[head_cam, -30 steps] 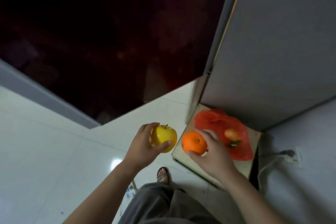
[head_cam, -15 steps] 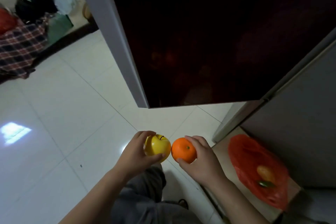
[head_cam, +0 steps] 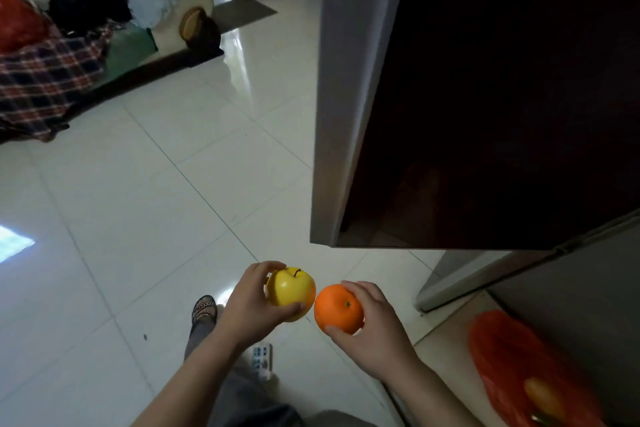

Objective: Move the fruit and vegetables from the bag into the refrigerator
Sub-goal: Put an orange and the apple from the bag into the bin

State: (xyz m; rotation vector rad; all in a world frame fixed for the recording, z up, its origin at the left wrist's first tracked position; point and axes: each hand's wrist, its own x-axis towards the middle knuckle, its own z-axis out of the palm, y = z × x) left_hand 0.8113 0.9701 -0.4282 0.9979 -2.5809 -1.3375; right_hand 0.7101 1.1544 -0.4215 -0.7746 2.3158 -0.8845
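My left hand point(head_cam: 247, 305) grips a yellow apple point(head_cam: 292, 289) low in the middle of the view. Beside it, my right hand point(head_cam: 375, 333) grips an orange point(head_cam: 339, 308); the two fruits nearly touch. Both are held above the tiled floor, below the bottom edge of the refrigerator door point(head_cam: 485, 97), whose dark glossy front faces me. A red plastic bag point(head_cam: 509, 357) lies at the lower right on a low surface, with an orange-yellow piece of produce point(head_cam: 543, 395) inside it.
The refrigerator's grey side point(head_cam: 346, 80) rises in the middle. A sofa point(head_cam: 104, 28) with a plaid blanket, dark bags and clothes stands at the upper left. White tiled floor point(head_cam: 138, 218) spreads to the left. A power strip point(head_cam: 261, 359) lies on the floor by my foot.
The view has swung left and away from the bag, which slid to the lower right corner. Both hands keep their fruit and hold them side by side, close together.
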